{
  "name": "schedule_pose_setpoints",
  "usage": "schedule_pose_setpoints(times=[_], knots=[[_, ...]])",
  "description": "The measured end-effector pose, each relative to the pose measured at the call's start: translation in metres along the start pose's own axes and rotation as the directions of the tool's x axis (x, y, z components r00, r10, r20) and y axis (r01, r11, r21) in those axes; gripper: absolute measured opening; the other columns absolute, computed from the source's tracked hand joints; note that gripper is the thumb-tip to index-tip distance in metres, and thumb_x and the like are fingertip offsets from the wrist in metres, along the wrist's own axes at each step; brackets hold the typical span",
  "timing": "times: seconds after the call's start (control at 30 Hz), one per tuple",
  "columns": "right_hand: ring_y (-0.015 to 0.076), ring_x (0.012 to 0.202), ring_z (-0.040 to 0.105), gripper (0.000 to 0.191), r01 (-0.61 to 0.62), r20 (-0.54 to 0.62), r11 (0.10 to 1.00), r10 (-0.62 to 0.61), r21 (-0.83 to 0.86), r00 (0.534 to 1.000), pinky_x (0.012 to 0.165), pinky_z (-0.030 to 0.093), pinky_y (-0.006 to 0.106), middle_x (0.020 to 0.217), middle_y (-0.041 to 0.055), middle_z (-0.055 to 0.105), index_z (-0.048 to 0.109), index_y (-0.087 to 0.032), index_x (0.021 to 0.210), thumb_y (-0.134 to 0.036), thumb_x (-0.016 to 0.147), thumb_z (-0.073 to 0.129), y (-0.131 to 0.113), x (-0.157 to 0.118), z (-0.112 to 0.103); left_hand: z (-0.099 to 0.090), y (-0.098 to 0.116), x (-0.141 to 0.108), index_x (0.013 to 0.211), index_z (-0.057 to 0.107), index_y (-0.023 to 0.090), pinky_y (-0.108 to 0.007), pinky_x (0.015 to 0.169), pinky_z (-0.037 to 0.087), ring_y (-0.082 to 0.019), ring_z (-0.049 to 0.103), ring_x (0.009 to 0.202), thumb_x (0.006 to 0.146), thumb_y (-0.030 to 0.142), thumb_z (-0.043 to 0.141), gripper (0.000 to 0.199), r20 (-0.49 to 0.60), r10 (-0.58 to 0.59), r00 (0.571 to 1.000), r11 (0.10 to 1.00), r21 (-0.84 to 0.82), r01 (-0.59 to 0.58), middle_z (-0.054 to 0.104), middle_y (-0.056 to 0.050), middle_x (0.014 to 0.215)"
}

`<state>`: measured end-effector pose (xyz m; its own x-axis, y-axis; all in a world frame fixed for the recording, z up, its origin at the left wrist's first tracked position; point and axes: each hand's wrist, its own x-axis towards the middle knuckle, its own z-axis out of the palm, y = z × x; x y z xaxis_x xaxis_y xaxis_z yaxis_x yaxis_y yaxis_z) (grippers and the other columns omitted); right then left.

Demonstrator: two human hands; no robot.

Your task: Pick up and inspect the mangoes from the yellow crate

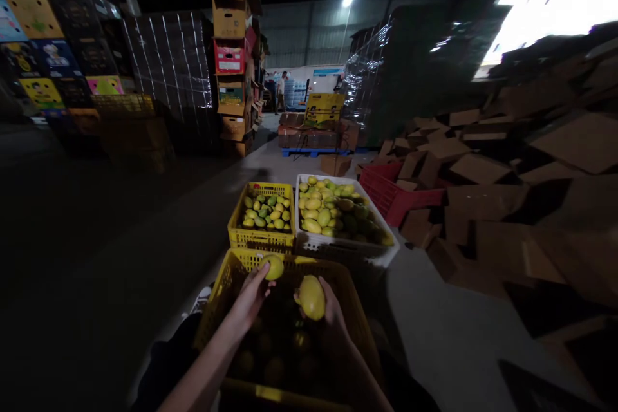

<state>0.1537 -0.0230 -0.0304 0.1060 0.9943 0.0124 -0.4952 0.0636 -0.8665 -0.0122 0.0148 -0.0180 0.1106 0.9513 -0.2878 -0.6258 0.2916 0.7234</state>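
Over a yellow crate [348,283] between my legs, both hands hold fruit. My left hand [255,286] pinches a yellow-green lemon [275,266] near the crate's far rim. A larger yellow lemon [312,298] rests in my right hand [332,309], its fingers curled around the back. Below my hands, more lemons [273,370] lie in deep shadow inside the crate. Beyond it stand a smaller-looking yellow crate [261,239] with green and yellow lemons [263,214], and a white crate [347,246] heaped with mostly yellow lemons [313,204].
A red crate [381,190] and a large heap of cardboard boxes [497,199] lie to the right. Ahead are a blue pallet [313,152] with boxes and a tall box stack [233,58]. Wrapped stacks [168,71] stand at left. A person [280,91] is far back.
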Motion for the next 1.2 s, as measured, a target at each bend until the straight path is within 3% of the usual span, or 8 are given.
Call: schedule_pose_setpoints(times=[0.13, 0.23, 0.3, 0.37, 0.47, 0.57, 0.97, 1.2], knots=[[0.0183, 0.058, 0.065, 0.039, -0.066, -0.051, 0.994, 0.062, -0.086, 0.997, 0.042, 0.048, 0.024, 0.071, 0.0021, 0.068, 0.067, -0.022, 0.089, -0.035, 0.055, 0.082, 0.002, 0.009, 0.006, 0.004, 0.001, -0.004, 0.084, 0.063, 0.017, -0.018, 0.067, 0.048, -0.009, 0.062, 0.070, 0.056, 0.023, 0.086, 0.038, 0.003, 0.077, 0.997, 0.997, -0.011, -0.077, 0.067, 0.000, 0.084], [0.0208, 0.077, 0.067, 0.046, 0.041, -0.124, 0.952, -0.082, -0.304, 0.989, 0.063, 0.056, 0.030, 0.083, 0.0030, 0.071, 0.068, -0.021, 0.091, -0.030, 0.049, 0.086, 0.000, 0.015, 0.007, 0.009, 0.003, -0.009, 0.088, 0.060, 0.018, -0.024, 0.081, 0.049, -0.013, 0.064, 0.081, 0.055, 0.021, 0.086, 0.042, 0.031, 0.131, 0.991, 0.991, 0.022, -0.131, 0.066, 0.000, 0.090], [0.0255, 0.095, 0.065, 0.059, 0.164, -0.110, 0.858, -0.246, -0.487, 0.963, 0.088, 0.053, 0.039, 0.099, 0.0064, 0.071, 0.068, -0.019, 0.098, -0.028, 0.044, 0.087, -0.002, 0.016, 0.006, 0.012, 0.004, -0.012, 0.091, 0.058, 0.019, -0.025, 0.084, 0.047, -0.013, 0.062, 0.084, 0.055, 0.018, 0.085, 0.046, 0.029, 0.229, 0.973, 0.969, 0.085, -0.231, 0.064, 0.001, 0.090], [0.0286, 0.104, 0.062, 0.059, 0.275, -0.031, 0.748, -0.368, -0.603, 0.929, 0.098, 0.046, 0.046, 0.109, 0.0092, 0.069, 0.067, -0.019, 0.104, -0.031, 0.049, 0.085, -0.002, 0.015, 0.004, 0.013, 0.004, -0.013, 0.094, 0.055, 0.021, -0.023, 0.082, 0.046, -0.013, 0.060, 0.085, 0.052, 0.014, 0.085, 0.051, 0.014, 0.332, 0.943, 0.932, 0.150, -0.331, 0.062, 0.002, 0.090], [0.0284, 0.105, 0.062, 0.051, 0.443, 0.132, 0.569, -0.504, -0.693, 0.853, 0.097, 0.047, 0.048, 0.110, 0.0099, 0.068, 0.064, -0.021, 0.109, -0.032, 0.062, 0.079, 0.000, 0.013, 0.002, 0.014, 0.004, -0.015, 0.095, 0.051, 0.022, -0.022, 0.079, 0.046, -0.013, 0.057, 0.084, 0.049, 0.011, 0.085, 0.058, 0.010, 0.387, 0.922, 0.902, 0.200, -0.381, 0.059, 0.002, 0.092], [0.0269, 0.101, 0.063, 0.049, 0.496, 0.183, 0.455, -0.573, -0.740, 0.799, 0.093, 0.050, 0.045, 0.108, 0.0098, 0.067, 0.061, -0.021, 0.112, -0.032, 0.067, 0.076, 0.004, 0.012, 0.004, 0.013, 0.003, -0.016, 0.095, 0.048, 0.022, -0.024, 0.083, 0.045, -0.014, 0.056, 0.089, 0.048, 0.010, 0.084, 0.060, 0.028, 0.398, 0.917, 0.895, 0.207, -0.395, 0.056, 0.002, 0.095], [0.0266, 0.104, 0.059, 0.045, 0.594, 0.310, 0.277, -0.648, -0.755, 0.696, 0.093, 0.050, 0.048, 0.112, 0.0099, 0.061, 0.053, -0.025, 0.119, -0.027, 0.077, 0.069, 0.001, 0.005, 0.012, 0.010, 0.004, -0.015, 0.094, 0.048, 0.024, -0.029, 0.097, 0.040, -0.020, 0.053, 0.110, 0.052, 0.012, 0.085, 0.057, 0.231, 0.504, 0.832, 0.791, 0.263, -0.552, 0.055, -0.003, 0.106], [0.0266, 0.104, 0.058, 0.040, 0.544, 0.237, 0.320, -0.652, -0.776, 0.721, 0.091, 0.050, 0.047, 0.109, 0.0098, 0.058, 0.061, -0.025, 0.112, -0.029, 0.074, 0.071, -0.004, 0.002, 0.015, 0.015, 0.008, -0.021, 0.089, 0.049, 0.023, -0.027, 0.094, 0.042, -0.020, 0.056, 0.108, 0.045, 0.015, 0.088, 0.060, 0.168, 0.471, 0.866, 0.840, 0.215, -0.498, 0.059, -0.003, 0.106]])
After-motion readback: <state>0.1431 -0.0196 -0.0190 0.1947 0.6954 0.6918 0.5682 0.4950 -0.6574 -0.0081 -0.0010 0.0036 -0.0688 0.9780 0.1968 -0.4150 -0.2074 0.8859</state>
